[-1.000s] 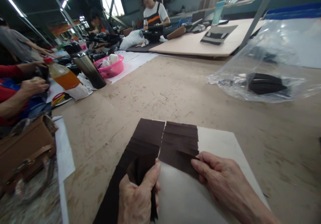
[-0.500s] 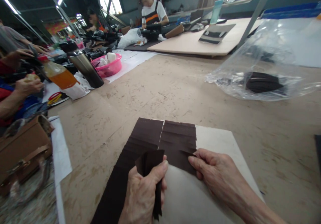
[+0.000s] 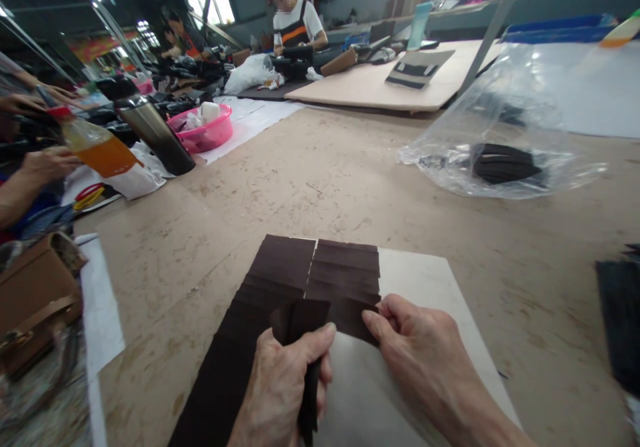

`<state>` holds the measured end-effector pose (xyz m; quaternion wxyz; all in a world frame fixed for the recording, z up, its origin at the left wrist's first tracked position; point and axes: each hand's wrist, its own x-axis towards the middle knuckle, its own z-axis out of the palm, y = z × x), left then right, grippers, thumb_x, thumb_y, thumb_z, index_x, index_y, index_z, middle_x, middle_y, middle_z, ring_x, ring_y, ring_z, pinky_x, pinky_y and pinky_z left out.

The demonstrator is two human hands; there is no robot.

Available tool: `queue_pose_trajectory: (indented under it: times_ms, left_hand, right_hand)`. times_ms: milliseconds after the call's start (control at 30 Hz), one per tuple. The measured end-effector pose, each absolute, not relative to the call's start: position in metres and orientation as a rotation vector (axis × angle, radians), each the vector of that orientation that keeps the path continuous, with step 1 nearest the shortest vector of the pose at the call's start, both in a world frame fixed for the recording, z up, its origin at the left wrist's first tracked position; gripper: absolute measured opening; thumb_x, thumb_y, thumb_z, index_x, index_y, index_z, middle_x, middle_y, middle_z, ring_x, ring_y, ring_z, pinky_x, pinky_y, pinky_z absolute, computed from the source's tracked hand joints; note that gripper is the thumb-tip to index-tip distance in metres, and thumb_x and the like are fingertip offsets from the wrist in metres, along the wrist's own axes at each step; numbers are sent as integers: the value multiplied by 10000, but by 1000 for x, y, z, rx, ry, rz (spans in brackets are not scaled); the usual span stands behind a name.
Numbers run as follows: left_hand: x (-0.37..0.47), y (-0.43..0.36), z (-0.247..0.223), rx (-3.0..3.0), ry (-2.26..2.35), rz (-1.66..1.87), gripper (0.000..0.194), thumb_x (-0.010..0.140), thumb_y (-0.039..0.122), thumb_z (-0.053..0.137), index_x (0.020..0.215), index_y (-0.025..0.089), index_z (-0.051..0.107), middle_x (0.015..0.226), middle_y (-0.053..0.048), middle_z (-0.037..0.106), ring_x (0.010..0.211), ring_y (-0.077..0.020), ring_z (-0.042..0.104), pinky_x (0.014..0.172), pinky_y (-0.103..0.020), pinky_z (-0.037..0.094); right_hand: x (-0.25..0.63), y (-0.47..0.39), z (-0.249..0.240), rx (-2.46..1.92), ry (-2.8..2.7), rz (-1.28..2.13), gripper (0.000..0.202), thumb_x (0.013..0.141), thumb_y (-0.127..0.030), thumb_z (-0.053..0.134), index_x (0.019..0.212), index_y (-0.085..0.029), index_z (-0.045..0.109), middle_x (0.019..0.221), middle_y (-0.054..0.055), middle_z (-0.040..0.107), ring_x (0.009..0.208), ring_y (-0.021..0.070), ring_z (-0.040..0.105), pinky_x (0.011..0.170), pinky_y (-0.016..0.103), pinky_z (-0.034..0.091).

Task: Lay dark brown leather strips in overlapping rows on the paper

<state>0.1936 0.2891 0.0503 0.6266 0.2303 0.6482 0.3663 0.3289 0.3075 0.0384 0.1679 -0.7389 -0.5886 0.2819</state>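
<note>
Brown sheet material, dark and thin, forms the strip point(image 3: 354, 319) we have in work; it lies on the pale board point(image 3: 420, 287), at the near end of the right column of strips point(image 3: 345, 260). We see a left column of strips point(image 3: 283, 260) beside it, towards the board's left edge, with a narrow pale gap between the two. Along the board's right edge the surface is bare.

Right hand point(image 3: 425, 347): thumb and forefinger are pinched narrow on the strip's right end. Left hand point(image 3: 287, 380): curled round a folded stack point(image 3: 300, 317) of the same material. Whether the left thumb also bears on the strip's left end, we cannot determine.

Handling: we judge the strip light, soft and limp, easily creased but not brittle. We should take hold at its two ends, close to the corners, and apply only light tension. The surface looks matt, so we expect little slipping; plies in the stack may cling together.

Surroundings: the board rests on the desk point(image 3: 250, 193), towards its near edge. Towards the desk's far right corner we find a clear plastic bag point(image 3: 425, 160) holding dark pieces point(image 3: 505, 163). Near the left edge stand a pink basin point(image 3: 223, 130), a metal flask point(image 3: 155, 133) and a bottle point(image 3: 107, 150).
</note>
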Motion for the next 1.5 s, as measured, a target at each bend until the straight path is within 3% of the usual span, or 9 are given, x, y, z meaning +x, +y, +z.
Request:
queue_pose_trajectory:
  times_ms: [200, 433, 667, 967, 1300, 1500]
  left_hand:
    - [192, 287, 51, 456, 1455, 823, 402, 637, 361, 632, 365, 126, 451, 416, 35, 418, 254, -26, 303, 268, -171, 208]
    - [191, 285, 48, 447, 1456, 835, 384, 633, 351, 636, 375, 129, 460, 409, 32, 426, 255, -32, 308, 265, -175, 217]
    - [193, 285, 48, 444, 1450, 846, 406, 635, 355, 636, 357, 124, 452, 398, 36, 411, 246, -27, 306, 257, -166, 202]
    - [192, 284, 48, 444, 1443, 869, 384, 606, 349, 660, 372, 132, 445, 382, 38, 411, 240, -31, 302, 254, -167, 217]
    - [194, 281, 49, 423, 1431, 865, 368, 616, 337, 649, 384, 133, 448, 379, 42, 407, 240, -27, 295, 250, -164, 232]
    - [194, 282, 50, 455, 1440, 860, 395, 643, 335, 628, 369, 134, 425, 392, 36, 415, 239, -23, 297, 253, -161, 221]
  right_hand:
    - [324, 304, 37, -2168, -1785, 664, 204, 760, -221, 397, 573, -199, 475, 522, 33, 568, 497, 162, 507, 497, 253, 287]
    - [319, 291, 34, -2161, -1996, 199, 161, 752, -228, 429, 609, -205, 499, 544, 23, 612, 467, 183, 561, 447, 257, 216]
    - [331, 301, 36, -2279, -1873, 558, 209, 789, -252, 409, 619, -202, 520, 545, 24, 595, 529, 169, 544, 484, 243, 267]
    - [335, 310, 39, -2302, -1808, 684, 233, 775, -255, 447, 585, -200, 569, 560, 15, 593, 533, 138, 519, 475, 213, 291]
    - [331, 308, 38, -2350, -1917, 543, 221, 815, -236, 420, 663, -185, 572, 634, 78, 650, 608, 212, 598, 475, 241, 268]
    - [332, 304, 31, -2265, -1963, 361, 207, 797, -215, 453, 617, -179, 549, 543, 68, 632, 513, 209, 597, 439, 238, 253]
